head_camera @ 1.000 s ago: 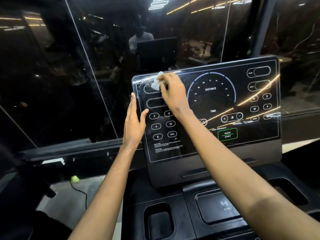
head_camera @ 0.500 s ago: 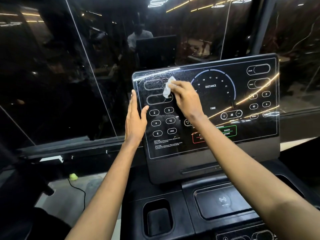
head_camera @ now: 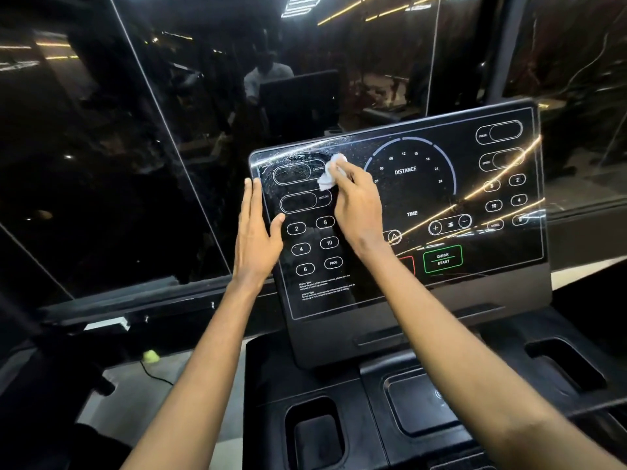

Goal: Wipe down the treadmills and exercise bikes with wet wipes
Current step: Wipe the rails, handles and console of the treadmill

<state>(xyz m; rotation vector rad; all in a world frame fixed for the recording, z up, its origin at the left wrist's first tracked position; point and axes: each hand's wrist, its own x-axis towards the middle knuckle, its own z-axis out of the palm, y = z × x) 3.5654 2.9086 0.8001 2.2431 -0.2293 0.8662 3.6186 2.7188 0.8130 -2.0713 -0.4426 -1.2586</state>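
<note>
A black treadmill console panel (head_camera: 424, 286) with glowing buttons and dials stands tilted in front of me. My right hand (head_camera: 358, 205) pinches a crumpled white wet wipe (head_camera: 330, 173) and presses it on the panel's upper left part, between the left oval fields and the distance dial. Wet streaks show on the glass left of the wipe. My left hand (head_camera: 256, 232) lies flat with straight fingers along the panel's left edge, thumb on the glass.
Below the panel the treadmill deck has a left cup recess (head_camera: 314, 432), a phone pad (head_camera: 420, 405) and a right recess (head_camera: 563, 362). Dark glass walls (head_camera: 118, 147) stand behind and to the left. A black cable and a yellow-green ball (head_camera: 150, 356) lie on the floor.
My right hand with the wipe swept right and down from the top left corner, then came back up a little. My left hand stayed on the panel's left edge.
</note>
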